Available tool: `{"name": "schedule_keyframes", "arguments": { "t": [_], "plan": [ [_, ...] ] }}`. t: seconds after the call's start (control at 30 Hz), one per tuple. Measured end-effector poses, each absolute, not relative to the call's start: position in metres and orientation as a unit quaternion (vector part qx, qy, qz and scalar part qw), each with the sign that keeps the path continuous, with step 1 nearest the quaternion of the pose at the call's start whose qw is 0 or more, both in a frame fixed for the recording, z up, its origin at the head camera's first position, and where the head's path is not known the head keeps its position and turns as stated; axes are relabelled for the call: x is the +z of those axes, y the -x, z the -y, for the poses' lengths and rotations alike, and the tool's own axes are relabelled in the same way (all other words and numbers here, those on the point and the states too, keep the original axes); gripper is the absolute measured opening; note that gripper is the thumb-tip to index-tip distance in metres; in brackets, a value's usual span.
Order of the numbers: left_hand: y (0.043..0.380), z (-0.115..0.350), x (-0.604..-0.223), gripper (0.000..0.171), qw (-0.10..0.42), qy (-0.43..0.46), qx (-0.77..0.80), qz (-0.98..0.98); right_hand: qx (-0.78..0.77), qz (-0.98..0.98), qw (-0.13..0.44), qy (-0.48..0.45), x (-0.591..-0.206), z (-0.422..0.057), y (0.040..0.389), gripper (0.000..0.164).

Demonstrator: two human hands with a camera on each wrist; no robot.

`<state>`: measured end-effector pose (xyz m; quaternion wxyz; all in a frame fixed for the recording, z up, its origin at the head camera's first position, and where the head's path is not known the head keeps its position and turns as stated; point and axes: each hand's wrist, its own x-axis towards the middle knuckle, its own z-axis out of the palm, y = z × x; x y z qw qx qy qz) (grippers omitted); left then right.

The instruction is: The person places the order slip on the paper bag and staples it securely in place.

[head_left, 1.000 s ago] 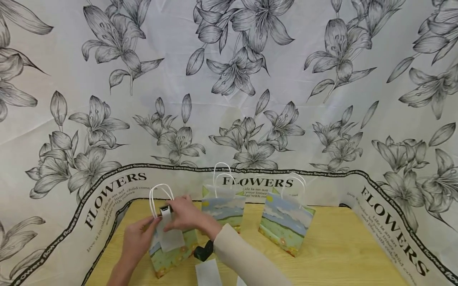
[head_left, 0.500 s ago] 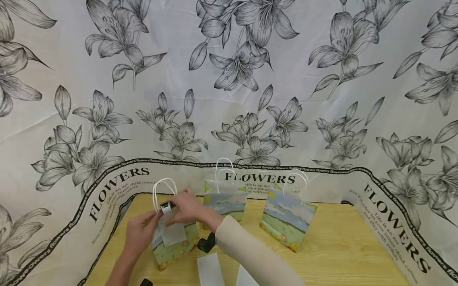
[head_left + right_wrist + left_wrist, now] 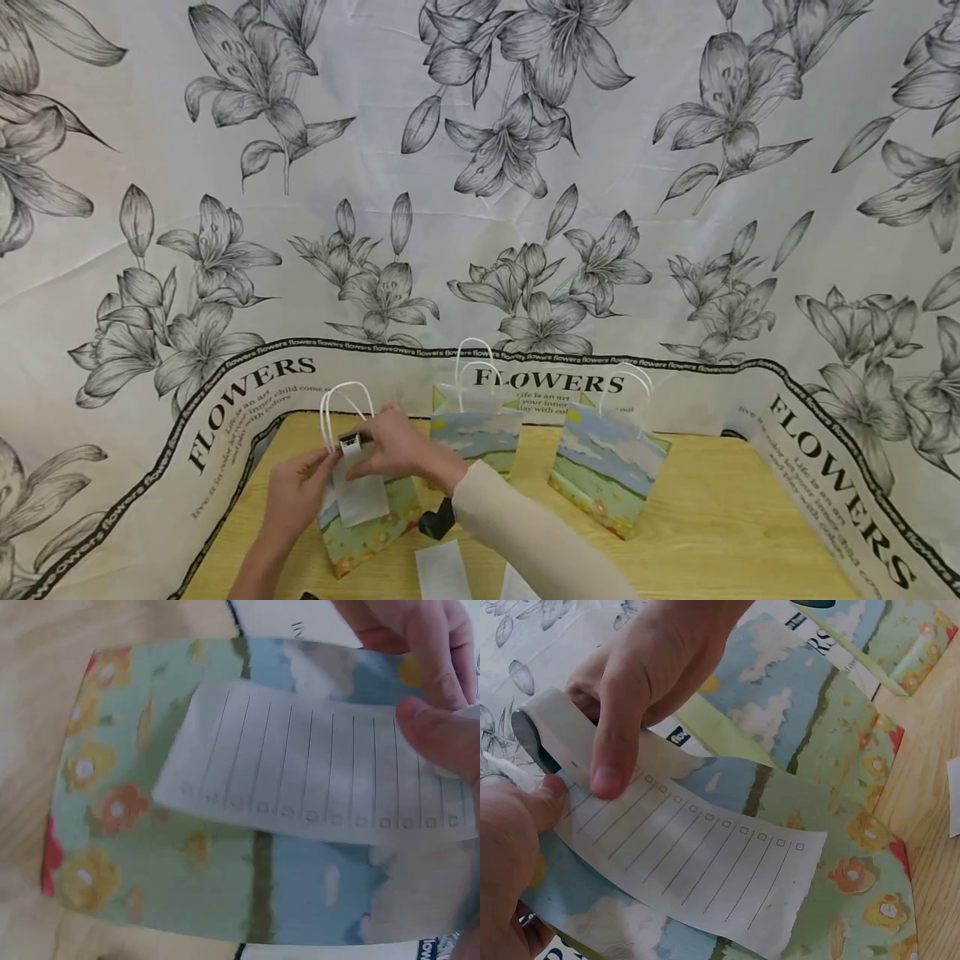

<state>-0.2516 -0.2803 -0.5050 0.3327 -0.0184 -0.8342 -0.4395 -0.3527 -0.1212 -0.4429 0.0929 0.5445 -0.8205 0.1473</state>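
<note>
A paper gift bag [image 3: 386, 529] with a painted meadow and white handles leans at the left of the table. Over its front lies a white lined sheet with small checkboxes [image 3: 697, 847], its lower end lifting in a curve. My left hand [image 3: 294, 492] pinches the bag's top edge together with the sheet, thumb on the paper. Gripped in my right hand [image 3: 393, 442] is a white stapler [image 3: 559, 727] with a dark underside, placed over that same top edge. The right thumb presses down at the sheet's upper end. Part of the stapler is hidden behind the right fingers.
Two matching bags stand behind, one in the middle [image 3: 476, 433] and another to the right [image 3: 611, 467]. White paper slips, a left one [image 3: 442, 571] and a right one [image 3: 517, 586], lie at the table's front. A flower-printed cloth [image 3: 600, 275] hangs behind the table.
The head view has shifted slightly. Both hands keep their hold on the bag, sheet and stapler, with hardly any movement.
</note>
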Motion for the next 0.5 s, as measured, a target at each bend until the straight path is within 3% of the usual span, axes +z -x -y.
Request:
{"name": "schedule_keyframes", "arguments": {
  "t": [0.23, 0.5],
  "plan": [
    [0.247, 0.281, -0.505, 0.010, 0.319, -0.012, -0.449, 0.835, 0.130, 0.818, 0.095, -0.553, -0.445, 0.120, 0.346, 0.055],
    [0.249, 0.279, -0.505, 0.012, 0.323, -0.056, -0.453, 0.829, 0.172, 0.821, 0.142, -0.526, -0.448, 0.120, 0.342, 0.046]
  ]
}}
